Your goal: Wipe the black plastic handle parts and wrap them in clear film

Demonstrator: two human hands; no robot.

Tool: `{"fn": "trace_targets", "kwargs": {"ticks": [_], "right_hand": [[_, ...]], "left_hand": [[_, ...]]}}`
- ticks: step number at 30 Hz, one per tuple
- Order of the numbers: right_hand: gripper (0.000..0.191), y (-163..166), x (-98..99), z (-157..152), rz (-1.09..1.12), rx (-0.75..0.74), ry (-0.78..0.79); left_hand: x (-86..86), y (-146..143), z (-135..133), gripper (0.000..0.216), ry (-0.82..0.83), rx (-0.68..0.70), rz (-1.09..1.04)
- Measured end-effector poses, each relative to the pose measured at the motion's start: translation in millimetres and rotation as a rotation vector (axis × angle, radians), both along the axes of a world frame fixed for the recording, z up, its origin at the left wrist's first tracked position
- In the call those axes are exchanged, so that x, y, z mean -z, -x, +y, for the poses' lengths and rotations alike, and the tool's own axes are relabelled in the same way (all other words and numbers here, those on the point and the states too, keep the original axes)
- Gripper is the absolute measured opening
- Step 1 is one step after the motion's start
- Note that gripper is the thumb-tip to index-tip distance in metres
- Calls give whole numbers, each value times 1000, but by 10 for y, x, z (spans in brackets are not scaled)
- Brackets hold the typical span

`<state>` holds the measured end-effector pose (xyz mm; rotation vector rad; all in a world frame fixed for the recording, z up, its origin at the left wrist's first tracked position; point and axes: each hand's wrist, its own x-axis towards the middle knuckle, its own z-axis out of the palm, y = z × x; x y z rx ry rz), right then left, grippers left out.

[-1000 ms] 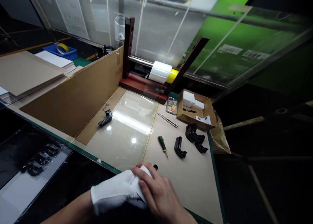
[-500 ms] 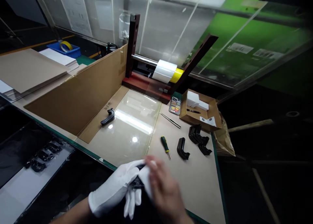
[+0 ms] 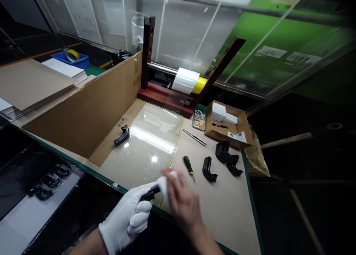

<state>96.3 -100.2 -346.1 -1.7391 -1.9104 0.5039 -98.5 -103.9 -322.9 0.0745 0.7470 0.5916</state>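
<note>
The gloved left hand (image 3: pixel 125 214) closes firmly around a black bracket (image 3: pixel 150 193), holding it steady, while the blurred right hand (image 3: pixel 182 203) pinches a white cloth (image 3: pixel 167 184) against its end; short, even strokes suit.

A left hand (image 3: pixel 125 219) in a white glove grips a small black plastic piece (image 3: pixel 150 193) over the table's edge, while a blurred bare right hand (image 3: pixel 185 207) holds a white cloth (image 3: pixel 166 184) against its end. Just beyond lie a glass sheet (image 3: pixel 144 143), a screwdriver (image 3: pixel 188 166), and more black pieces (image 3: pixel 210 169) near a cardboard tray (image 3: pixel 228 127).
</note>
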Motion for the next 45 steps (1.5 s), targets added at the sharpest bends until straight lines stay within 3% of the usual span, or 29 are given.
{"fn": "trace_targets", "kwargs": {"ticks": [2, 3, 7, 9, 11, 13, 16, 19, 20, 24, 27, 28, 29, 31, 32, 33, 36, 37, 38, 41, 45], "right_hand": [[35, -118, 15, 51, -101, 167, -90], [35, -149, 21, 50, -92, 177, -128], [36, -63, -1, -118, 18, -210, -148], [34, -11, -38, -196, -10, -206, -131], [37, -26, -73, -215, -13, -193, -90], [44, -90, -86, -187, -32, -231, -30], [47, -163, -55, -133, -103, -107, -20], [48, -121, -6, -136, -146, -194, -13], [48, -86, 3, -148, -161, -218, -3], [48, 51, 7, -185, -238, -43, 0], [49, -5, 4, -104, -241, -200, 33], [49, -74, -2, -50, -263, -171, 56], [48, -160, -16, 6, -303, -44, 75], [48, -328, -78, 70, -306, 230, 96], [47, -386, -128, 60, -233, 274, 103], [46, -418, -189, 19, -141, 220, 146], [39, -396, -387, -198, 74, -283, 454], [36, -369, -429, -254, 83, -384, 533], [33, -338, -446, -284, 79, -394, 553], [38, -217, -322, -222, 63, -221, 359], [43, -9, -29, -86, 14, -219, 185]], "left_hand": [[18, 42, -2, 50, 8, -42, 3], [36, 49, -1, 49, 27, -50, -8], [110, -35, -24, 20, 84, 23, -75], [110, -116, -70, 29, -110, -14, 0], [93, -189, -127, 31, -421, -54, 142], [93, -249, -173, 34, -559, -54, 236], [161, -325, -192, 37, -357, -165, 173], [251, -376, -166, 37, -192, -255, 19], [267, -385, -153, 36, -174, -259, -6], [249, -389, -101, 30, -144, -272, -2], [202, -357, -60, 22, -121, -276, 27], [189, -336, -46, 22, -117, -268, 34], [177, -310, -31, 23, -117, -261, 46], [159, -249, 3, 28, -145, -218, 101], [151, -216, 23, 29, -183, -182, 149], [144, -184, 44, 28, -245, -136, 205], [125, -106, 104, 28, -481, 40, 404], [119, -90, 119, 30, -540, 89, 472], [112, -82, 130, 30, -572, 136, 506], [85, -103, 149, 15, -552, 293, 363], [42, -169, 185, 38, -492, 397, 171]]}}
